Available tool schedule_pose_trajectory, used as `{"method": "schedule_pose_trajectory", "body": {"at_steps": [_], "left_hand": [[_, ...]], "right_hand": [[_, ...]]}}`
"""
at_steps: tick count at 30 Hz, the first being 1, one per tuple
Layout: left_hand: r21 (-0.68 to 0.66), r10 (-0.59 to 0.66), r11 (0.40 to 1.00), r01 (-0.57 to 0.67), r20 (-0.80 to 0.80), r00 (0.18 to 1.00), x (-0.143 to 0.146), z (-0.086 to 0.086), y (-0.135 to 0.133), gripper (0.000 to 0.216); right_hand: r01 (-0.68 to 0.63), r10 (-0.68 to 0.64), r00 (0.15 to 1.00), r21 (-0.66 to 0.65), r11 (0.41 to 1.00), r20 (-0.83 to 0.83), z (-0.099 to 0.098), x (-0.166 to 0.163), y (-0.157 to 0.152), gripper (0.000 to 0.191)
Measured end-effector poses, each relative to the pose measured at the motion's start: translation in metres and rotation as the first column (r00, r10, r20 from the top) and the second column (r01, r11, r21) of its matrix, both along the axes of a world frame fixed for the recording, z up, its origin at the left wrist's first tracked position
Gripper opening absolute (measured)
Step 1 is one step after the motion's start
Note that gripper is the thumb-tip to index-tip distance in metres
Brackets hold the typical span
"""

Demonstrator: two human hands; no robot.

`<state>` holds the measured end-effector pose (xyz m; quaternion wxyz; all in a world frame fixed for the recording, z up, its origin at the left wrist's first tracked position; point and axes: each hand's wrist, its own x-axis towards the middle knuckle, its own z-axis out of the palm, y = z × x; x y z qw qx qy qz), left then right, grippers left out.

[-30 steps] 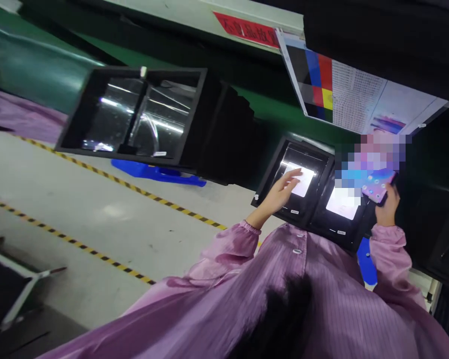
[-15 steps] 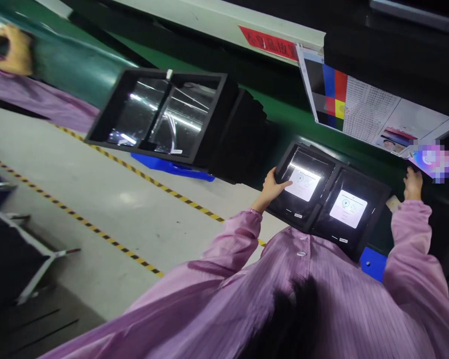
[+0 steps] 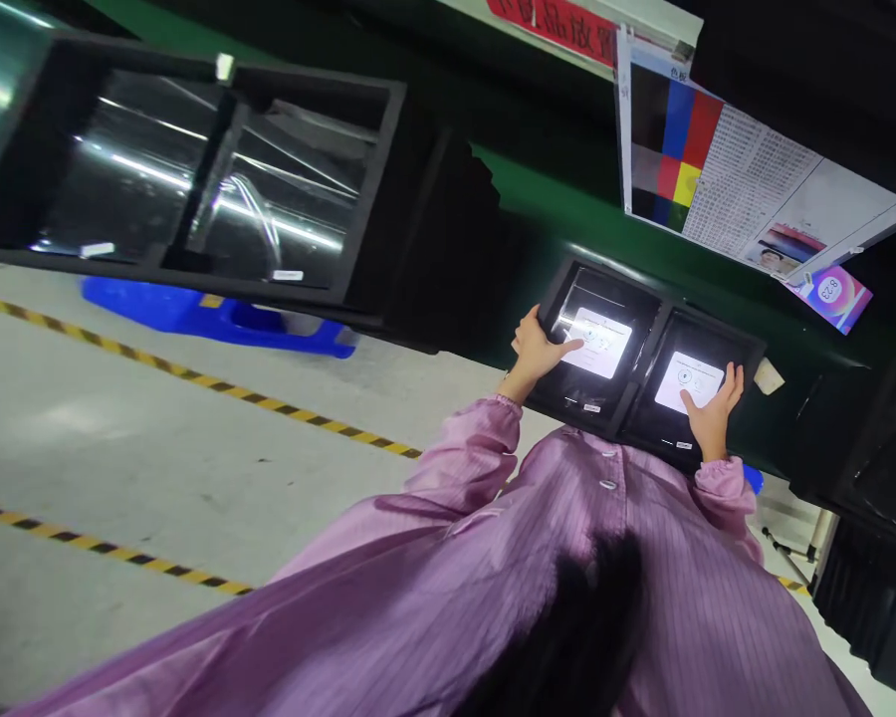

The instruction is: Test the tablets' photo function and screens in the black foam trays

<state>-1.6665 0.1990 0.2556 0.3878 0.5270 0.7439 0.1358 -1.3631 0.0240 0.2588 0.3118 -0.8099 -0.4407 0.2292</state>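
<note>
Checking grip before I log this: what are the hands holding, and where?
Left hand grips the black tray by its left edge, thumb on the left screen. Right hand lies flat on the right screen; no clear grip.

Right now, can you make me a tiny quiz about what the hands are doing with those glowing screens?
1. True or false: the right hand lies with fingers spread on the right screen.
2. How many lit screens sit in the black tray?
3. The left hand holds: A the tray's left edge, B the right screen, C nothing at all.
Key: 1 true; 2 two; 3 A.
</note>
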Motion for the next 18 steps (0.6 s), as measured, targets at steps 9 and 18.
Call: {"method": "schedule_pose_trajectory", "body": {"at_steps": [9,18], "left_hand": [[0.006,0.018,1.000,-0.018,0.066,0.998,-0.005,-0.007,0.003,0.113],[0.047,-0.015,0.999,0.014,0.020,1.000,0.001,-0.007,-0.001,0.116]], "right_hand": [[0.084,-0.084,0.996,0.034,0.996,0.015,0.003,0.007,0.013,0.092],[0.090,-0.091,0.993,0.022,0.996,0.069,-0.007,0.007,0.012,0.090]]}}
